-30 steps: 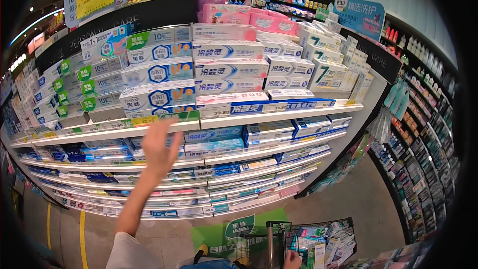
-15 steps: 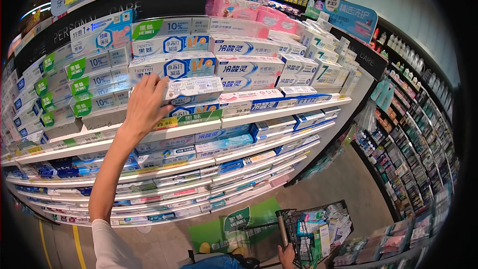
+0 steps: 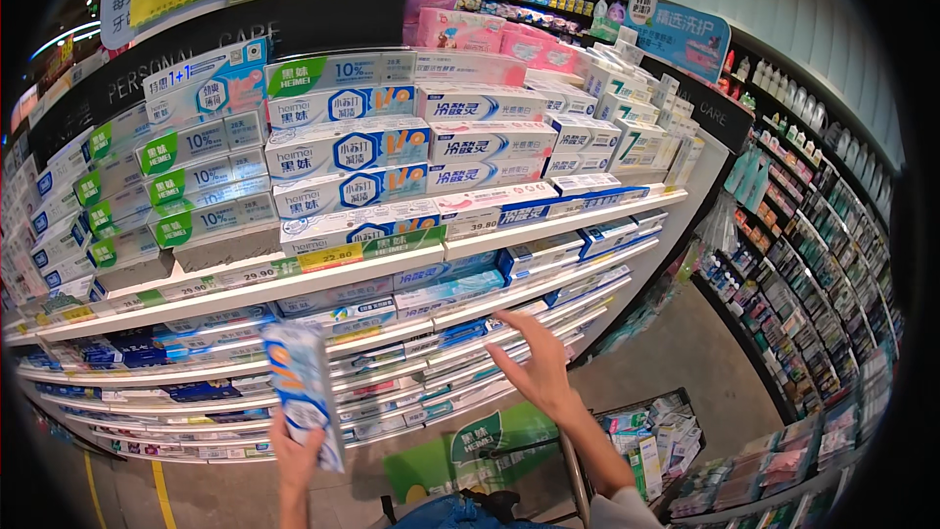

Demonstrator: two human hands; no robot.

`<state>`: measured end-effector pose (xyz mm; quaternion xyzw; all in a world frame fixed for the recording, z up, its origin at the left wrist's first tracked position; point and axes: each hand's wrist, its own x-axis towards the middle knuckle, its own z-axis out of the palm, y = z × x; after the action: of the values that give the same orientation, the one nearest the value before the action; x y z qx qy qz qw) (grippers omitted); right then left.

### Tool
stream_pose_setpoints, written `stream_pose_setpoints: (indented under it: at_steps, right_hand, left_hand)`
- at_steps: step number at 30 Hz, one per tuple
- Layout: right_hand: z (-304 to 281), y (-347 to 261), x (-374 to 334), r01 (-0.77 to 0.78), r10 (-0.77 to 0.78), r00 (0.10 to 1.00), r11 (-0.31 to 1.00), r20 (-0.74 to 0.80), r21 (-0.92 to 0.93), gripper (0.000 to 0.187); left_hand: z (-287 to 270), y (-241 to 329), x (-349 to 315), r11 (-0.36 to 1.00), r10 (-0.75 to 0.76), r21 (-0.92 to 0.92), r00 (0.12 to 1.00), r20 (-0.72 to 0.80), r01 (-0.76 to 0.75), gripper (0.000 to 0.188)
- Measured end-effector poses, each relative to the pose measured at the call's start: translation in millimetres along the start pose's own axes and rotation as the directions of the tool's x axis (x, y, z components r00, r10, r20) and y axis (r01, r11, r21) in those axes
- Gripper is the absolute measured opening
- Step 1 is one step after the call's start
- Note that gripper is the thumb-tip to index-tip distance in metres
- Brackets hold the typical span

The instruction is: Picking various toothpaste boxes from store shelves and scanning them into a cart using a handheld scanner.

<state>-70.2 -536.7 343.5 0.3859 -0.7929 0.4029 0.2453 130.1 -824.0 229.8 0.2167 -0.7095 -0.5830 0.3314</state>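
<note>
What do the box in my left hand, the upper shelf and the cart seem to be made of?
Held box: probably thin printed cardboard, from its flat panels and straight edges; blur leaves the gloss unclear.
Upper shelf: likely painted metal, smooth and white, with a thin, even edge; plastic is possible.
Cart: probably metal, dark-coated, from its basket's thin dark rim.
</note>
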Motion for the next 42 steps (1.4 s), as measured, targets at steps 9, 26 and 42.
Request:
stream_pose_setpoints:
  at_steps: [9,26,42]
  right_hand:
    - [65.3,-39.3,220.4,0.460,-0.473,0.878,0.876,-0.074,-0.146,0.038]
    - [142.5,-59.8,198.2,0.530,-0.497,0.788,0.848,0.363,0.010,0.040]
    - [140.4,-55.6,229.6,0.486,-0.468,0.753,0.870,0.463,0.088,0.044]
  left_hand:
    - [39.4,-96.9,-110.0,0.964,-0.259,0.111,0.941,0.218,0.240,0.033]
    - [23.6,-113.2,-104.5,0.981,-0.194,0.045,0.969,0.151,0.189,0.037]
    - [10.8,-66.9,-99.4,0.940,-0.336,0.112,0.931,0.145,0.322,0.032]
